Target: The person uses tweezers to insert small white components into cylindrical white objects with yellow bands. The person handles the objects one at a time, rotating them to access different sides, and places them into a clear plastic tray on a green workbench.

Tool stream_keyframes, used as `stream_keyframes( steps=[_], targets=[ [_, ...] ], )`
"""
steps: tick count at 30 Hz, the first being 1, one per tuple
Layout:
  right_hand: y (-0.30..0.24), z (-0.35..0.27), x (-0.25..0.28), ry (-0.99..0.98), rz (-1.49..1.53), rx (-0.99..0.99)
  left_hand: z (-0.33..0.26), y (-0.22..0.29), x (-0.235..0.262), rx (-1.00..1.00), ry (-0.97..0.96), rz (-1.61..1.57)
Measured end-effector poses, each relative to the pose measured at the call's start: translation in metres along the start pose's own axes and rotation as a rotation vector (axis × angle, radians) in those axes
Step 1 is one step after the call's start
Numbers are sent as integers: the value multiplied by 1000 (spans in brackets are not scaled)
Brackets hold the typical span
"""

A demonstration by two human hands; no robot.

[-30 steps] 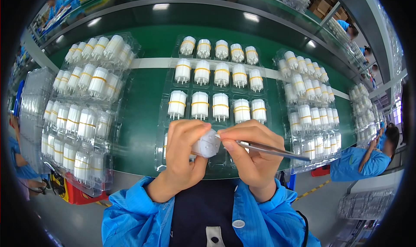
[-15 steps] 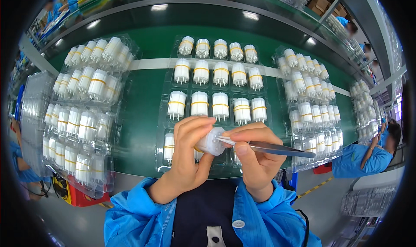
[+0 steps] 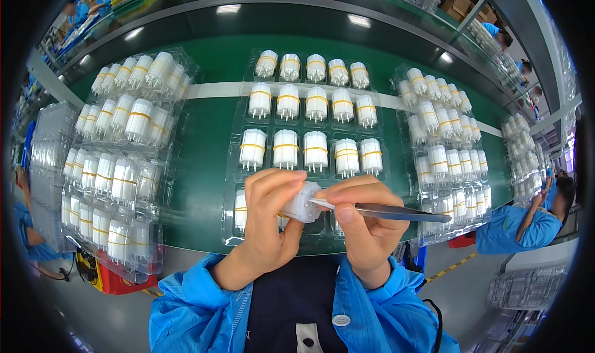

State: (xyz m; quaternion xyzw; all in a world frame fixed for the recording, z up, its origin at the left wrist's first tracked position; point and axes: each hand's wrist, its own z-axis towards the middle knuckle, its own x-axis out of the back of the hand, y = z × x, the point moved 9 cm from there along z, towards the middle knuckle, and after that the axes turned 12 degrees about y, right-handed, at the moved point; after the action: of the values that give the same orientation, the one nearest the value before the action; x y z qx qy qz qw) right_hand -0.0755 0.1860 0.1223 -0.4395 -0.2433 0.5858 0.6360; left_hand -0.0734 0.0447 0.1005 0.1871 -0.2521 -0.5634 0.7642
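My left hand [image 3: 271,213] is closed around a white cylindrical part [image 3: 302,203], tilted so its pronged end faces right. In my right hand [image 3: 367,213] is a pair of metal tweezers [image 3: 396,212], pinched between thumb and fingers. Its pale tips meet the end face of the part; whether they grip anything there is too small to tell. Below my hands lies a clear plastic tray [image 3: 232,186], with rows of similar white parts [image 3: 285,147], each banded in yellow with prongs pointing toward me.
Stacked trays of the same parts stand at left [image 3: 124,173] and right [image 3: 449,161] on the green table [image 3: 204,124]. Empty clear trays [image 3: 49,167] are piled at far left. A red bin [image 3: 121,282] sits below the table. A person in blue [image 3: 520,229] is at the right.
The white part in my left hand has tilted very slightly, and the tweezer tips have shifted a little against its end. Both hands stay in nearly the same place.
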Motion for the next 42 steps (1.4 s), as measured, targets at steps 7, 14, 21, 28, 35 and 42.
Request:
stream_keyframes(
  steps=[7,14,21,28,35,42],
  targets=[
    [-1,2,-2,-46,-28,39,-1,-3,1,10,9,-14],
    [-7,8,-5,-74,-84,91,4,2,0,-55,8,22],
    [-9,9,-4,-100,-27,64,3,5,2,-97,24,4],
    [-12,9,-7,-95,-127,113,5,4,1,-92,18,11],
    [-7,13,-12,-183,-187,53,3,0,3,-48,-18,22],
    [1,17,12,-70,-12,-44,-3,-16,3,323,-87,-283]
  ],
)
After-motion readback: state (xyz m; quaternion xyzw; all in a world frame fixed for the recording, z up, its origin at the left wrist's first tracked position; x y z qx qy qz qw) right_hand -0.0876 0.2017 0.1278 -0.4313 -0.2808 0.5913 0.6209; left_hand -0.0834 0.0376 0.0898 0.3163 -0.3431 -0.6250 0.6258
